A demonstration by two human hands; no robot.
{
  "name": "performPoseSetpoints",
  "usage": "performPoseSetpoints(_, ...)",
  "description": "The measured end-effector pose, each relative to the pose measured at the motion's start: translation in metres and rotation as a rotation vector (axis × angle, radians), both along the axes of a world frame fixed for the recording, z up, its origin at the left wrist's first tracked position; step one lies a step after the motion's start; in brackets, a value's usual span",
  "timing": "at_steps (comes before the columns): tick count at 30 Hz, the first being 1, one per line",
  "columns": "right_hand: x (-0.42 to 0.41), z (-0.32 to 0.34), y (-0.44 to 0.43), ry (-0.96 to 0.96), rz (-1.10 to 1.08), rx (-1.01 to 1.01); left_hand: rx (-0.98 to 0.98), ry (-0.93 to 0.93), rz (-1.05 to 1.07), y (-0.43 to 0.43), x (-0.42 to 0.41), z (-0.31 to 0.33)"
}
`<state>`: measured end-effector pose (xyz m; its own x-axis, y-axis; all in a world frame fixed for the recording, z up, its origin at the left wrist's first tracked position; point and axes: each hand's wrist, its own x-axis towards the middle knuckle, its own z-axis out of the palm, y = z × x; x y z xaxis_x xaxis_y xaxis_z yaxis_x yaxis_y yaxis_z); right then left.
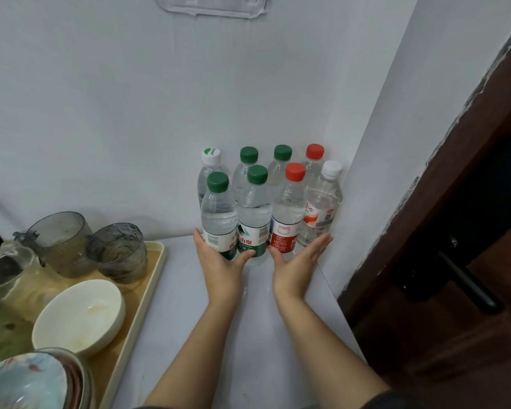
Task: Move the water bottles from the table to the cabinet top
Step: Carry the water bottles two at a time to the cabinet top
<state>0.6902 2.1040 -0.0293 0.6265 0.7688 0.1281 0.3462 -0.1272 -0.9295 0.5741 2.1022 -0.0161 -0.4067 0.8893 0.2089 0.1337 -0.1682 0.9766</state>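
White bench carries a beige tray of bowls and glasses at 9 o'clock. Eight water bottles stand clustered in the wall corner at 12. Left hand and right hand, fingers spread flat, press the front row's bases, gripping nothing.

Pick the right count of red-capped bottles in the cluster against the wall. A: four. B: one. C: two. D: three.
C: only two red caps show, one in the back row and one in the front row; the other caps are green or white.
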Motion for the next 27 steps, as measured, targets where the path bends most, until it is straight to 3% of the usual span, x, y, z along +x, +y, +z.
performPoseSetpoints(4, 0.006, 0.006, 0.005, -0.050, 0.017, -0.057, -0.055, 0.073, -0.008, 0.008, -0.004, -0.001)
performPoseSetpoints(10, 0.032, 0.016, -0.008, -0.213, 0.144, -0.268, -0.369, 0.425, 0.093, -0.001, -0.008, 0.008)
performPoseSetpoints(17, 0.063, 0.020, -0.060, -0.564, 0.516, -0.509, -0.664, 0.833, 0.032, -0.072, -0.008, 0.007)
performPoseSetpoints(22, 0.071, 0.026, -0.093, -0.794, 0.800, -0.516, -0.673, 0.944, 0.004, -0.140, 0.016, 0.010)
performPoseSetpoints(27, 0.070, 0.027, -0.132, -0.890, 1.072, -0.434, -0.711, 0.944, 0.102, -0.219, 0.035, 0.007)
